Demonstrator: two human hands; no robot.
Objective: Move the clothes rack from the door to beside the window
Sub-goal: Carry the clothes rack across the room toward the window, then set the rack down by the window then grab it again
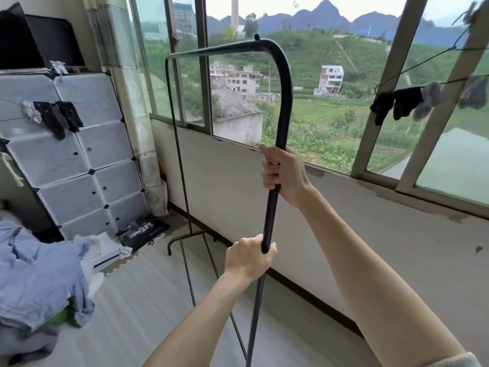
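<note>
Beside the window (304, 107), the clothes rack (284, 96) stands along the low wall, its far foot near the storage cubes (79, 160). Both hands grip the near upright: the right hand (281, 176) high, the left hand (247, 256) lower, fingers (270, 165) clenched round the tube. To set it well, keep the post vertical, lower both feet evenly, and keep clear of the sock line (404, 102).
</note>
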